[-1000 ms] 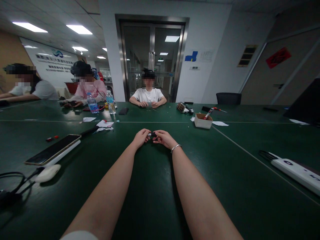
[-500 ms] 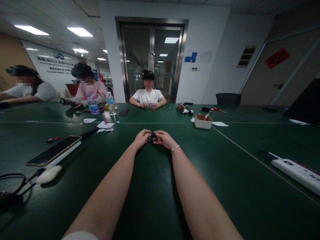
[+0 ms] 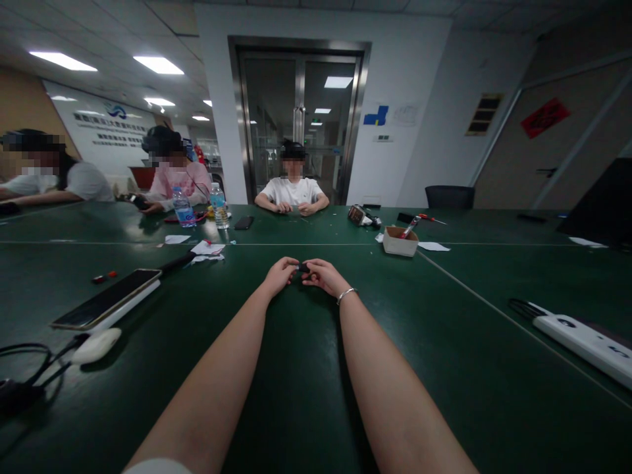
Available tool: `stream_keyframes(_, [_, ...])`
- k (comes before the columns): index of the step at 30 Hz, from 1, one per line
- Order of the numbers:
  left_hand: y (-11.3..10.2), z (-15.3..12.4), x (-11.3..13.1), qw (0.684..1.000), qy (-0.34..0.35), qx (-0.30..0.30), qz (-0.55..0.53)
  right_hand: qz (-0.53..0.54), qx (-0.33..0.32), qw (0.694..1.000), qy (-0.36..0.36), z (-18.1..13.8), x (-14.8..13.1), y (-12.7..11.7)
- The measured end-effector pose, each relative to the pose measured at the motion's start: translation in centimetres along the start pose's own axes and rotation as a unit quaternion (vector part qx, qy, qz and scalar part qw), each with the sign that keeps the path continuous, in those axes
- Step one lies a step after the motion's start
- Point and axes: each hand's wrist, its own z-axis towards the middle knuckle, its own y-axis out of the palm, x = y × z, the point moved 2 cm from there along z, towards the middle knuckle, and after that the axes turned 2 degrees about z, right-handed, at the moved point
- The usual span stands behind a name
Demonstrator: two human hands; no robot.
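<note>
Over the dark green table [image 3: 306, 382], both my arms reach straight forward. Between my fingertips is a small black object [image 3: 303, 268] with a paler end on its left side; its kind is too small to make out. My left hand [image 3: 279, 276] pinches the paler end with thumb and fingers. From the other side, my right hand [image 3: 324, 276] grips the black part, its lower fingers curled beneath. A silver bangle circles the right wrist. Fingers cover much of the object.
To the left lie a phone [image 3: 111, 297], a white rounded case [image 3: 97, 346] and cables. Two water bottles [image 3: 219, 206] stand farther off. A small open box [image 3: 400, 241] is ahead right, a white power strip [image 3: 582, 342] at far right. Across the table sits a person [image 3: 295, 191]; two others are left.
My hands keep the same hold on the small black object, nearly unmoved. At the left, the dark thing in the hands of the person in pink has turned slightly.
</note>
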Motion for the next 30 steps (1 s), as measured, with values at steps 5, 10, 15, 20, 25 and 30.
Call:
stream_keyframes(5, [0.06, 0.15, -0.14, 1.0, 0.009, -0.003, -0.002, 0.001, -0.006, 1.0, -0.005, 0.0, 0.04, -0.01])
stream_keyframes(10, [0.07, 0.16, -0.18, 1.0, 0.001, 0.001, -0.015, 0.01, -0.01, 1.0, -0.005, 0.25, 0.23, -0.19])
stream_keyframes(15, [0.02, -0.02, 0.17, 1.0, -0.011, 0.007, -0.017, 0.018, -0.015, 1.0, -0.004, 0.19, 0.14, -0.1])
stream_keyframes(20, [-0.05, -0.11, 0.31, 0.999, -0.012, 0.017, -0.031, 0.018, -0.017, 1.0, -0.002, 0.03, 0.01, 0.03])
stream_keyframes(25, [-0.17, 0.01, -0.02, 0.999, -0.002, 0.02, -0.035, 0.019, -0.017, 1.0, -0.002, 0.19, 0.11, -0.14])
stream_keyframes(30, [-0.2, 0.08, -0.11, 0.999, 0.014, 0.015, -0.031, 0.016, -0.022, 1.0, -0.002, 0.31, 0.23, -0.24])
